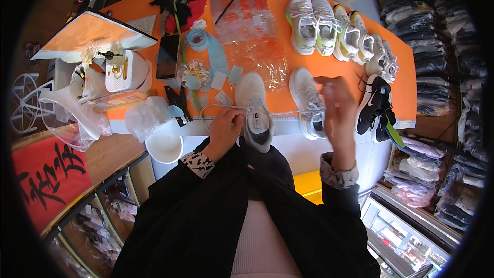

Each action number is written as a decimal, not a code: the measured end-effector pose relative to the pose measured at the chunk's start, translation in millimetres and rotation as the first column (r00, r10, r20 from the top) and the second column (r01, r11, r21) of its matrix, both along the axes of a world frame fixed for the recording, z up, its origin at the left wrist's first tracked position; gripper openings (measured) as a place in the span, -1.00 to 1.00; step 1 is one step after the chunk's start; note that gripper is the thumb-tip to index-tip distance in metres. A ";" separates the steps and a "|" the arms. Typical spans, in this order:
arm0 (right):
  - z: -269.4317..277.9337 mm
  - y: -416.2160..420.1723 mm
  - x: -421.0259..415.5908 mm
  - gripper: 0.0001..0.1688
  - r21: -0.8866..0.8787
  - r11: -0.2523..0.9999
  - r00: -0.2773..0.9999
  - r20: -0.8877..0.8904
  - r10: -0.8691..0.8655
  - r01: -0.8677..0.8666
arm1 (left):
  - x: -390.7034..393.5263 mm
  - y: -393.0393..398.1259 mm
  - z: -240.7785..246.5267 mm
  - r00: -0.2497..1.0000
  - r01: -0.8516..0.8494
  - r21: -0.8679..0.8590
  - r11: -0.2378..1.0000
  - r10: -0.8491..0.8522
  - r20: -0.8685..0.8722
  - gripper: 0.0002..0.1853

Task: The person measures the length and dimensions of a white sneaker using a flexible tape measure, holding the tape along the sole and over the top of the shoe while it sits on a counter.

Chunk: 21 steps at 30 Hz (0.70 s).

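A white sneaker stands toe-away at the near edge of the orange table, its heel over the edge towards my lap. My left hand is at its left side, fingers pinched on one end of its white shoelace. The lace stretches out to the right as well, across a second white sneaker. My right hand is raised beside that second sneaker, blurred by motion; whether its fingers hold the lace end cannot be told.
Several pale sneakers line the back right, with black sneakers at the right edge. Plastic bags lie behind. On the left are a smartphone, a tape roll, cotton swabs, a black clamp and a monitor.
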State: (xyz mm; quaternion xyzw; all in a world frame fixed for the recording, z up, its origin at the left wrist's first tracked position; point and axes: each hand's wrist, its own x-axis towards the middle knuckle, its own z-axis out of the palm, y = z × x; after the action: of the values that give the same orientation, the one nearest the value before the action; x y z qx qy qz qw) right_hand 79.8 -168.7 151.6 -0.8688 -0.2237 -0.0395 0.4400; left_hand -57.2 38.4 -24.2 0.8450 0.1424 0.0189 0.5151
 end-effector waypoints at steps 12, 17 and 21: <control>-49.4 71.1 -37.6 -0.74 0.357 0.886 0.898 -0.210 0.386 -0.297 | 36.7 5.3 90.9 0.974 0.213 -0.811 0.545 -0.053 0.220 -0.81; -71.9 61.2 -49.7 -0.83 0.197 0.974 0.953 -0.257 0.159 -0.109 | 35.9 30.7 77.1 0.956 -0.216 -0.707 0.673 0.294 -0.013 -0.82; -133.3 51.6 -83.5 -0.83 -0.002 0.968 0.957 -0.150 0.248 -0.251 | 31.1 51.2 68.9 0.887 -0.364 -0.589 0.721 0.462 0.017 -0.81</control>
State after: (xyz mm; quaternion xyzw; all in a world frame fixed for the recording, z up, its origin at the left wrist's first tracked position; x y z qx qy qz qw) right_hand -3.8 -117.2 18.3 -0.8387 -0.2985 0.0838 0.4477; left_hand -26.0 89.6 44.7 0.5935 0.2841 0.1591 0.7360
